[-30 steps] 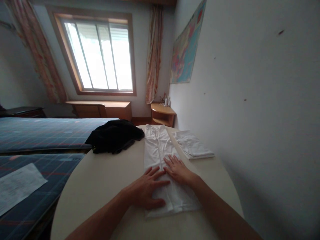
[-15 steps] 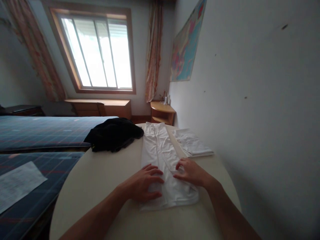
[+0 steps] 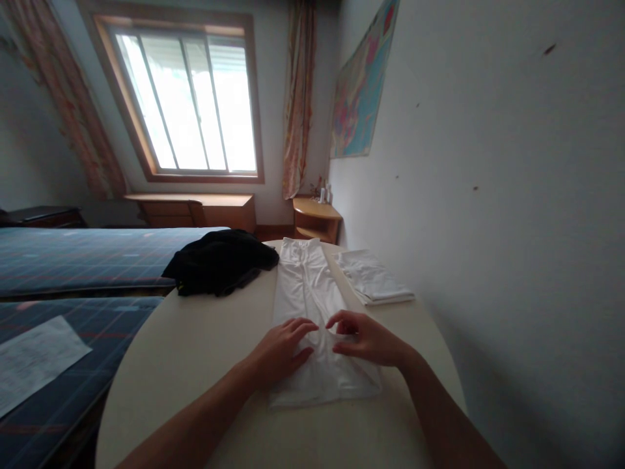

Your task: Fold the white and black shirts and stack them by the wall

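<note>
A pair of white trousers (image 3: pixel 312 286) lies lengthwise on the round table, its waistband at the far end and the leg ends nearest me. My left hand (image 3: pixel 286 348) rests on the lower left part of the trousers, fingers outstretched and thumb apart. Over the lower right part is my right hand (image 3: pixel 366 337), its fingers curved and the thumb separate from the forefinger. White cloth shows between that thumb and forefinger, without a visible firm grip. Wrinkles run along the middle of the cloth.
On the pale round table (image 3: pixel 195 365), a folded white garment (image 3: pixel 375 280) lies to the right and a black garment (image 3: pixel 219 264) is bunched at the left. Left of the table are beds with plaid covers (image 3: pixel 117 260) and a paper sheet (image 3: pixel 39 358). A wall (image 3: pixel 512 260) stands close right.
My right hand has shifted slightly left, towards the middle of the trousers, and its fingers are more curved. The trousers' lower right edge has moved slightly inward. My left hand remains on the cloth.
</note>
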`<state>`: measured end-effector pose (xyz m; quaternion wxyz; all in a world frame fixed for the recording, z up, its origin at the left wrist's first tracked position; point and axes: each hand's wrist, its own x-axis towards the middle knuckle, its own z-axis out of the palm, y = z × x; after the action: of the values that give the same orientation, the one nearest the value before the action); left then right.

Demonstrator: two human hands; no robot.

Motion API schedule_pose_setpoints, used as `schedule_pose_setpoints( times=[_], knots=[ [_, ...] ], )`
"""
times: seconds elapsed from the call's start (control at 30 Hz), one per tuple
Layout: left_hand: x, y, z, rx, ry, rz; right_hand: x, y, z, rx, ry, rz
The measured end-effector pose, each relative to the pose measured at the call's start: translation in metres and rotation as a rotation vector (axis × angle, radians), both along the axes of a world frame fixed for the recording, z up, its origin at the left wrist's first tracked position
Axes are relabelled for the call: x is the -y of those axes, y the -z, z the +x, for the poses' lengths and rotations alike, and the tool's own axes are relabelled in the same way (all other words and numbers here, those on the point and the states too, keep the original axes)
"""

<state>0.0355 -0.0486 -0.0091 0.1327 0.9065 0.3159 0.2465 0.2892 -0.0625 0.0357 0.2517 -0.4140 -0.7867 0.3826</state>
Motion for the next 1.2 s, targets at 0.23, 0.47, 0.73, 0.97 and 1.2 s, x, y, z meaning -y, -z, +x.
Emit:
schedule_pose_setpoints(
  times=[0.23, 0.47, 0.73, 0.97, 1.2],
  knots=[
    [-0.001, 0.004, 0.006, 0.015, -0.039, 0.045, 0.002, 0.003, -0.004, -0.059, -0.184, -0.381],
    [0.005, -0.004, 0.01, -0.059, 0.135, 0.022, 0.0, 0.005, -0.001, -0.114, -0.142, -0.391],
    [0.012, -0.012, 0.011, -0.072, 0.321, -0.053, -0.017, 0.019, -0.007, 0.144, 0.155, 0.267],
    [0.021, -0.016, 0.009, -0.018, 0.405, -0.266, -0.013, 0.02, -0.011, 0.259, 0.15, 0.162],
    [0.015, -0.012, 0.01, -0.067, 0.288, -0.049, -0.017, 0.023, -0.026, 0.413, 0.177, 0.382]
  ],
)
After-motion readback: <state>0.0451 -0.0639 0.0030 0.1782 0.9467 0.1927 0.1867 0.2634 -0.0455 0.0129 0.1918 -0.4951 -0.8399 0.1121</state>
